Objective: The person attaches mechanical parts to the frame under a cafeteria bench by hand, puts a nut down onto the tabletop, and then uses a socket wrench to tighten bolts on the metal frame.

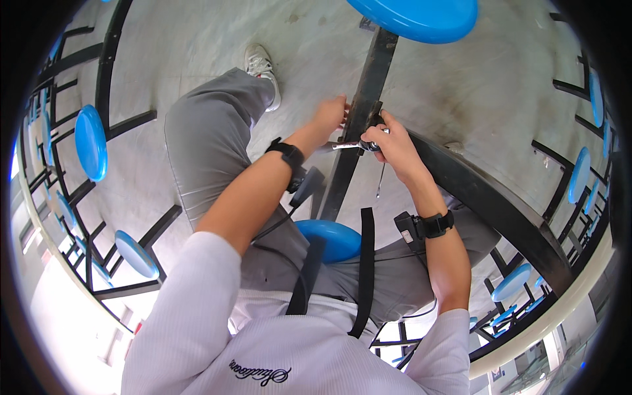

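My right hand is closed around a silver-and-black wrench at a joint of the black steel frame. The wrench's shiny shaft points left across the black beam. A thin metal rod with a bright tip hangs below that hand; I cannot tell whether it belongs to the wrench. My left hand is at the beam's left edge, its fingers slightly bent and apart, with nothing visible in them. Whether its fingertips touch the beam is unclear. The fastener at the joint is hidden by my right hand.
One round blue seat stands at the beam's far end, another blue seat between my legs. A thick black frame bar runs to the lower right. More blue seats on black frames line both sides. Black straps hang before me.
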{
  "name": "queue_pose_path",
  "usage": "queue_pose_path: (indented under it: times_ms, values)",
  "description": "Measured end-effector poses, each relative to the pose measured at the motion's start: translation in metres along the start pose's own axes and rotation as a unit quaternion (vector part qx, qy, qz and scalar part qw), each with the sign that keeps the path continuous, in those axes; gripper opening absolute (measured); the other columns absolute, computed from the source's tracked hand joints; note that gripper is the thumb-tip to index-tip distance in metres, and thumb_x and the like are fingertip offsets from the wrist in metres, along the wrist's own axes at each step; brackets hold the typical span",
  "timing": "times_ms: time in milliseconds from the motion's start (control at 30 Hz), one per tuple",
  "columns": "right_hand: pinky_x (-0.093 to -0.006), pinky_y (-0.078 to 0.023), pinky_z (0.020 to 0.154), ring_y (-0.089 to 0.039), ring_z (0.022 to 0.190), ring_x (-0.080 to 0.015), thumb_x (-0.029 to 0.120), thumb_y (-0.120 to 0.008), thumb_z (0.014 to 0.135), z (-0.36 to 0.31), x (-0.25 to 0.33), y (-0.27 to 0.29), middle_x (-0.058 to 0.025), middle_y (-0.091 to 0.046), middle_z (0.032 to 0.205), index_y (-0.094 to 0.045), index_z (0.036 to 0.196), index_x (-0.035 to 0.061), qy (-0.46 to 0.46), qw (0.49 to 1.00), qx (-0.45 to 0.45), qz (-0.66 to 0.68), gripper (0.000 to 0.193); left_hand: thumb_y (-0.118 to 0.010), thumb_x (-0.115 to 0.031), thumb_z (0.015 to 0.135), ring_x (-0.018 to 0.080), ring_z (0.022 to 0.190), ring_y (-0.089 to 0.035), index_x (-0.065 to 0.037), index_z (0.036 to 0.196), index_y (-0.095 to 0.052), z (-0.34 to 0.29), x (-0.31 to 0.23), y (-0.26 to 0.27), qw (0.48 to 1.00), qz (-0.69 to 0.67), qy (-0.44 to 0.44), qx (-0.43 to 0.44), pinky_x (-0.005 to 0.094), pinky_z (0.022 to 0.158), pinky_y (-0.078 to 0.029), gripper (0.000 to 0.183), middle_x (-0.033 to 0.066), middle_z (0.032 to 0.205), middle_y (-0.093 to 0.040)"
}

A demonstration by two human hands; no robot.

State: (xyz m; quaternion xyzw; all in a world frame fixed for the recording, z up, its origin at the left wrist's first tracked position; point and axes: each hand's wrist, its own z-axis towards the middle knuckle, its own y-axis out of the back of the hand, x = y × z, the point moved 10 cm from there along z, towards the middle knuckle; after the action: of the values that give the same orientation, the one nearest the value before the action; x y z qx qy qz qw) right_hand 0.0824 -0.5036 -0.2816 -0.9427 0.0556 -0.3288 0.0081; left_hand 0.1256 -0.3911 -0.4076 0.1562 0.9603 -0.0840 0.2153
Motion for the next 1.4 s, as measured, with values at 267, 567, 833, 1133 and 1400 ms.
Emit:
queue_pose_path:
  times_ms: [267,567,833,1133,1400]
  values:
    - [-0.0177,-0.029,0.047,-0.04,0.057,-0.0036,0.013,-0.059,0.072,-0.073,0.05,0.036,0.0042,-0.045,0.07,-0.062,0.099,0.0036,0.062,0.997,-0.042,0.022,0.028,-0.04,-0.03,0.089,0.015,0.058,-0.051,-0.007,0.085,-0.059,0.045,0.028,0.004,0.999,-0.034,-0.003,0.029,0.0296,0.051,-0.04,0.03,0.005,0.069,-0.056]
    - [-0.0185,-0.031,0.037,-0.04,0.043,-0.006,0.015,-0.056,0.077,-0.278,0.183,0.063,-0.0056,-0.051,0.07,-0.054,0.084,-0.0024,0.399,0.859,-0.305,0.099,0.019,-0.046,-0.019,0.086,0.0127,0.061,-0.054,-0.009,0.09,-0.058,0.043,0.005,0.036,0.991,-0.105,-0.058,-0.059,0.0275,0.055,-0.047,0.017,0.0037,0.076,-0.057]
    - [-0.0189,-0.035,0.058,-0.041,0.058,-0.0072,0.017,-0.052,0.088,-0.414,0.333,0.068,-0.0071,-0.06,0.094,-0.06,0.106,-0.0021,0.574,0.649,-0.449,-0.219,0.027,-0.055,-0.008,0.084,0.0137,0.056,-0.055,0.001,0.106,-0.047,0.02,-0.054,0.048,0.95,-0.209,-0.216,-0.081,0.0259,0.045,-0.046,0.025,0.0073,0.076,-0.059]
    - [-0.0301,-0.045,0.055,-0.057,0.064,-0.0247,0.005,-0.066,0.073,-0.467,0.239,0.115,-0.0097,-0.056,0.075,-0.064,0.088,0.0062,0.429,0.44,-0.505,-0.606,0.015,-0.059,-0.031,0.087,0.0081,0.057,-0.051,-0.004,0.084,-0.058,-0.029,-0.125,0.044,0.92,-0.143,-0.364,-0.016,0.0225,0.05,-0.044,0.028,0.0005,0.069,-0.053]
    - [-0.0265,-0.046,0.047,-0.057,0.051,-0.0171,0.008,-0.069,0.07,-0.484,0.107,0.15,-0.0025,-0.057,0.079,-0.063,0.083,0.0077,0.369,0.488,-0.531,-0.587,0.014,-0.059,-0.022,0.088,0.0083,0.064,-0.053,0.0,0.097,-0.059,-0.2,-0.19,-0.097,0.85,0.037,-0.496,0.17,0.0227,0.06,-0.045,0.024,0.001,0.074,-0.055]
